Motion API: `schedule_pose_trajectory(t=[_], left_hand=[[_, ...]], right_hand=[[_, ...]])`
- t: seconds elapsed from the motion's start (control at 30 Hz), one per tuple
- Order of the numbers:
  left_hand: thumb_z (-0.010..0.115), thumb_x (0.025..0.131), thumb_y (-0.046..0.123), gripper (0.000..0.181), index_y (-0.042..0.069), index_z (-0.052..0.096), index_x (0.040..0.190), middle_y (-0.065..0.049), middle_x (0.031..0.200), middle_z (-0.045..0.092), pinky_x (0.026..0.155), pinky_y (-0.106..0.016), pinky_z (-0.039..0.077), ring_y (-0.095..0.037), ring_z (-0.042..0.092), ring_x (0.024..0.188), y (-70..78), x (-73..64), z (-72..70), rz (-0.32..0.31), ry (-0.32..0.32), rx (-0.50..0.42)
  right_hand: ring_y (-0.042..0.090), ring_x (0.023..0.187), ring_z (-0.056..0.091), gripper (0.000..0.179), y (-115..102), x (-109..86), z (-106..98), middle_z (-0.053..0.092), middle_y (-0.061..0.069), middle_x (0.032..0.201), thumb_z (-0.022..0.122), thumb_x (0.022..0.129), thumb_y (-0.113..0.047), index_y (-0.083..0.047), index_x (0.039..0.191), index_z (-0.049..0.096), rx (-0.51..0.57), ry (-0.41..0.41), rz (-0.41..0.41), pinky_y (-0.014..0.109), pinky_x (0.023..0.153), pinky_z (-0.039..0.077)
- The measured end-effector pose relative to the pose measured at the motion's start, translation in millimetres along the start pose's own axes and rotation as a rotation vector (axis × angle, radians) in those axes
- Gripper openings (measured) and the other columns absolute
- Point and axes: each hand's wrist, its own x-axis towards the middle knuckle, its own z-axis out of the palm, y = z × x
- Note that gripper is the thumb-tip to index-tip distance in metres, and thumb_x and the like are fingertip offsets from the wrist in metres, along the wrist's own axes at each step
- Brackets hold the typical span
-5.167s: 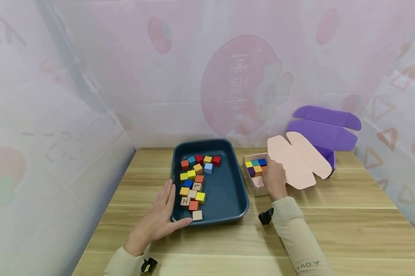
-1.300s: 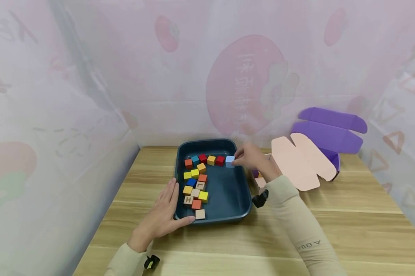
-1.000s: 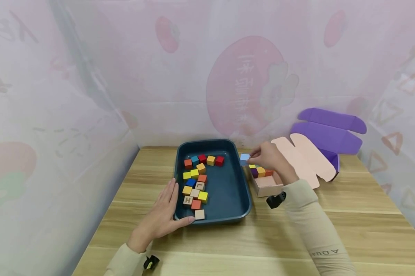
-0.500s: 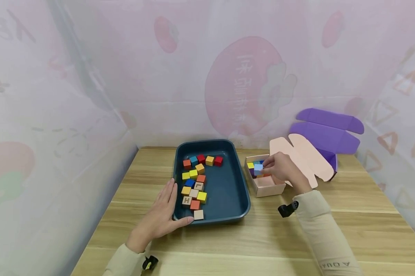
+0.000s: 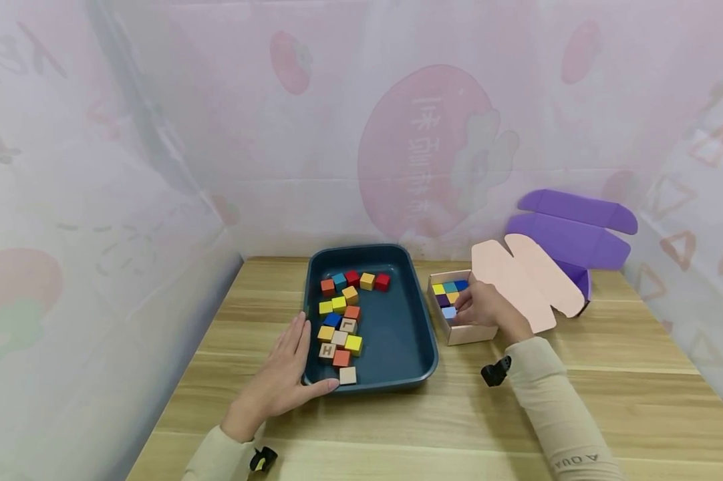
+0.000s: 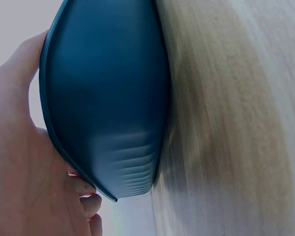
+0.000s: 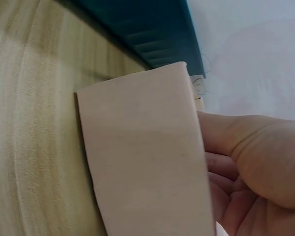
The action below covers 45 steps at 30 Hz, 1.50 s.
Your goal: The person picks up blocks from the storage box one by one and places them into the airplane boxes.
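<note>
In the head view my right hand [image 5: 484, 308] pinches a light blue block [image 5: 448, 312], low inside the open pale pink cardboard box [image 5: 471, 335]. Behind that block sit several coloured blocks in rows, among them a yellow block [image 5: 438, 289], a teal block [image 5: 450, 287] and a dark purple block [image 5: 443, 300]. My left hand [image 5: 277, 371] rests on the near left corner of the dark blue tray [image 5: 397, 334], fingers straight along its side, thumb on the front rim. In the right wrist view the box wall [image 7: 142, 147] hides my fingertips and the block.
Several wooden blocks lie in the tray's left half and along its back, including an "H" block [image 5: 327, 351], an "L" block [image 5: 348, 326] and a red block [image 5: 382, 282]. The pink lid [image 5: 526, 284] spreads rightward before an open purple box [image 5: 574, 230]. A printed curtain backs the wooden table.
My right hand has lifted the light blue block out of the tray, carried it right over the rim and lowered it into the pink box. My left hand stays at the tray's corner.
</note>
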Motion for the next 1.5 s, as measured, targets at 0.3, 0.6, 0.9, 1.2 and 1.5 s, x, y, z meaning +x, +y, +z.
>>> schedule_pose_trajectory(t=[0.3, 0.6, 0.9, 1.2, 1.5], left_hand=[[0.062, 0.088, 0.079, 0.124, 0.004, 0.008, 0.17, -0.013, 0.18, -0.002, 0.133, -0.062, 0.019, -0.037, 0.008, 0.167, 0.4, -0.1, 0.9, 0.007, 0.01, 0.008], [0.062, 0.088, 0.08, 0.125, 0.004, 0.007, 0.17, -0.013, 0.18, -0.002, 0.133, -0.062, 0.018, -0.036, 0.008, 0.167, 0.2, 0.5, 1.2, 0.008, 0.013, 0.009], [0.06, 0.087, 0.082, 0.125, 0.003, 0.008, 0.17, -0.013, 0.18, -0.002, 0.133, -0.062, 0.018, -0.036, 0.009, 0.167, 0.3, 0.4, 1.5, 0.008, 0.011, 0.022], [0.06, 0.087, 0.082, 0.125, 0.004, 0.009, 0.17, -0.013, 0.18, -0.001, 0.133, -0.061, 0.019, -0.037, 0.01, 0.167, 0.7, 0.6, 1.5, 0.002, 0.012, 0.028], [0.059, 0.087, 0.083, 0.126, 0.004, 0.008, 0.17, -0.013, 0.18, -0.002, 0.133, -0.061, 0.018, -0.037, 0.009, 0.167, 0.6, 1.0, 1.0, -0.004, 0.0, 0.028]], right_hand=[[0.023, 0.093, 0.077, 0.027, 3.2, 4.8, 8.8, 0.078, 0.016, 0.106, 0.085, 0.088, -0.011, 0.004, 0.109, 0.077, 0.023, 0.025, 0.006, 0.041, 0.089, 0.065], [0.021, 0.09, 0.076, 0.023, 2.8, 6.1, 11.2, 0.078, 0.016, 0.103, 0.084, 0.088, -0.009, 0.003, 0.106, 0.077, 0.045, 0.051, 0.028, 0.038, 0.086, 0.066], [0.02, 0.091, 0.076, 0.023, 5.1, 6.8, 12.2, 0.068, 0.022, 0.121, 0.086, 0.087, -0.011, 0.002, 0.104, 0.077, 0.073, 0.077, 0.025, 0.039, 0.088, 0.065], [0.02, 0.089, 0.075, 0.021, 4.4, 7.4, 10.7, 0.079, 0.014, 0.1, 0.085, 0.089, -0.009, 0.002, 0.105, 0.077, 0.092, 0.04, 0.061, 0.037, 0.087, 0.065], [0.022, 0.093, 0.074, 0.025, 4.5, 6.0, 11.6, 0.076, 0.017, 0.108, 0.084, 0.09, -0.012, 0.003, 0.108, 0.076, 0.059, 0.032, 0.058, 0.042, 0.094, 0.063]])
